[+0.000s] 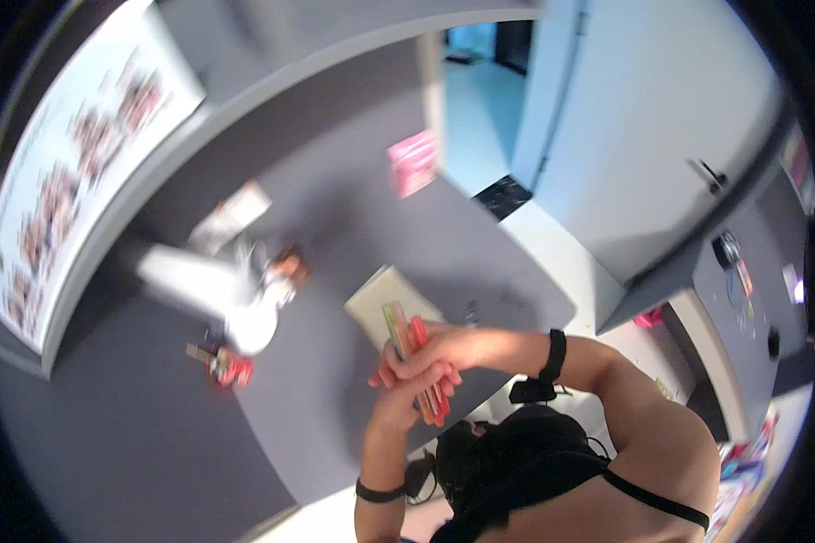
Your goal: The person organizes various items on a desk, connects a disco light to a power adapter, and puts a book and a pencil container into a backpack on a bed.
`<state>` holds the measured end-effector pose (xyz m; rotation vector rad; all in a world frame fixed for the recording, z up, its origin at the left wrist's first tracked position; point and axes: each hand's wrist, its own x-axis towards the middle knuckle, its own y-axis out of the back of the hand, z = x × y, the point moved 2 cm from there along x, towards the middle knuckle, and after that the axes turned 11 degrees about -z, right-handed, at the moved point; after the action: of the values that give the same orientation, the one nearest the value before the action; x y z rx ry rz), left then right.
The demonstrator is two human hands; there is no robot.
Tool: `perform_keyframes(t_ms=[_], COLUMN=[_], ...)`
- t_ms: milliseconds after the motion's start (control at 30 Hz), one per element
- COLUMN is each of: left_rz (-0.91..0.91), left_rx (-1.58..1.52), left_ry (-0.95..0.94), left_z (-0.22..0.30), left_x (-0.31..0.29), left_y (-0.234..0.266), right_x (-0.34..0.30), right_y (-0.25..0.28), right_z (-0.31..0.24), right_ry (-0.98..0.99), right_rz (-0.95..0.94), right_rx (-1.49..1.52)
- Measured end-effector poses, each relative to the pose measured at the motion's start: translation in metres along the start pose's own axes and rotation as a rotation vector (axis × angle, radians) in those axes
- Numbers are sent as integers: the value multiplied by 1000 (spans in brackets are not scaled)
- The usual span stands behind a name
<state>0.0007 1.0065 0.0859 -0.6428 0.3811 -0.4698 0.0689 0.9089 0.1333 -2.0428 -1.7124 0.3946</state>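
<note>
A bundle of slim coloured pens [414,337], red, orange, green and blue, is clasped between my two hands near the front of the grey desk. My right hand [436,348] lies over the bundle with its fingers wrapped round it. From below, my left hand [403,391] closes on the same pens, its fingers overlapping the right hand's. The pens' ends stick out above and below the hands. Just beyond and partly behind them, a cream notepad or sheet of paper [369,303] lies on the desk [335,226].
A blurred white desk lamp [252,326] stands to the left, beside a small red item [231,369] and a white card-like thing [231,215]. Near the far edge is a pink packet [414,165]. A door [661,118] and a side counter [743,335] are at the right.
</note>
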Motion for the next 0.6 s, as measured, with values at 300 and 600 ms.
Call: perform_keyframes(t_ms=[300, 600], left_rz=[-196, -878], left_rx=[-339, -659], left_ry=[26, 489], left_z=[-106, -266], left_x=[134, 240], left_y=[-210, -396], right_x=[-317, -514], right_y=[-26, -99], right_z=[-72, 3], right_ry=[991, 899], right_rz=[718, 1542], right_rx=[16, -438])
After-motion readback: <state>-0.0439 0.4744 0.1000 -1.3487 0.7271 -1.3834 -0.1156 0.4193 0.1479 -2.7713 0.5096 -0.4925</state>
